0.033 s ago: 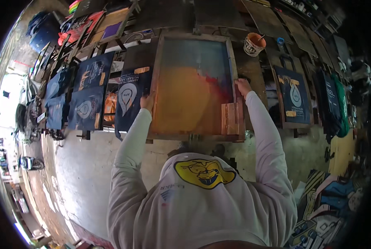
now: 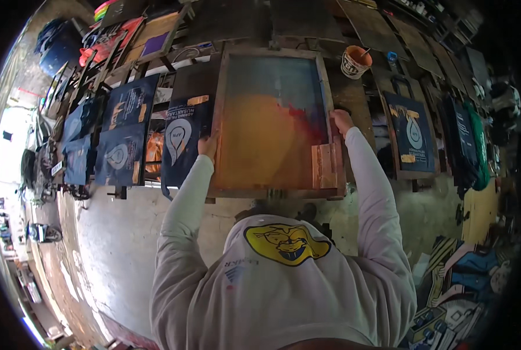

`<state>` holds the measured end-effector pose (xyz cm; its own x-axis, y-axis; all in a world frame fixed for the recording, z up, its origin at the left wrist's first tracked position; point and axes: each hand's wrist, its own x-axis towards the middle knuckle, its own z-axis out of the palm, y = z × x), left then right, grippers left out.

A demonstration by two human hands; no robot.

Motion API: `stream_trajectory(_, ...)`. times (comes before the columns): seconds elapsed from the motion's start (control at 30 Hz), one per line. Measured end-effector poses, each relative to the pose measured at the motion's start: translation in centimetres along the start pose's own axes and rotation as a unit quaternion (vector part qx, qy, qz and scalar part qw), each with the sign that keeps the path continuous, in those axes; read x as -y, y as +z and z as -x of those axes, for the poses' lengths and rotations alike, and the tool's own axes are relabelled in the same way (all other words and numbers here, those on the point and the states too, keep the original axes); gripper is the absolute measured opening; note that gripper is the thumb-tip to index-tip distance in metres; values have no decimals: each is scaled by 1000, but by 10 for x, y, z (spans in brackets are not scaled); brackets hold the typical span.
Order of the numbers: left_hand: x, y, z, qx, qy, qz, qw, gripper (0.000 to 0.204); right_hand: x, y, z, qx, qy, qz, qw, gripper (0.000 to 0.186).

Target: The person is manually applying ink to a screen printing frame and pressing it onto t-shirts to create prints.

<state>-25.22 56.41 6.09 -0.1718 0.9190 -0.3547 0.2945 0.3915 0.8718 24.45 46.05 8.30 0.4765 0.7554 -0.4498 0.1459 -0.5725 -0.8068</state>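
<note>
A wooden-framed printing screen (image 2: 260,140) lies flat in front of me. Its mesh is stained orange-yellow, with a red streak and a grey-blue far part. My left hand (image 2: 208,145) grips the frame's left side, while my right hand (image 2: 341,120) holds its right side a little farther away; both look closed, their fingers partly hidden. A wooden squeegee (image 2: 325,166) rests in the screen's near right corner. Left of the screen, a dark blue bag (image 2: 181,137) with a pale drop-shaped print lies on a board, with tan tape on it.
More printed dark bags (image 2: 120,153) lie at the left, and another printed bag (image 2: 414,137) lies on a board at the right. A paint-smeared bucket (image 2: 355,62) stands beyond my right hand. Dark boards (image 2: 307,20) line the far side. Grey floor (image 2: 129,233) shows nearer me.
</note>
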Motion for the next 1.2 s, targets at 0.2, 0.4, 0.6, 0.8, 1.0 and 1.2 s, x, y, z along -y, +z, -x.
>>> stream_trajectory(0.2,20,-2,-11,60,55,-73,994,49,-3,-2,6,-43,-2,29,999,46)
stream_trajectory(0.4,-1,-22,4,164,76,-100,978,36,-25,-35,108,-35,-50,-187,980,39)
stream_trajectory(0.6,12,-8,72,8,319,-148,936,34,-86,-56,206,-138,-25,-258,956,26)
stream_trajectory(0.8,-12,43,123,149,293,29,944,32,-121,-44,218,-61,-7,-165,984,32)
stream_trajectory(1.0,-71,69,166,157,215,10,964,20,-107,-37,204,-9,-145,283,948,55)
stream_trajectory(1.2,-46,67,198,97,241,51,964,18,-103,-39,201,87,-141,272,948,68)
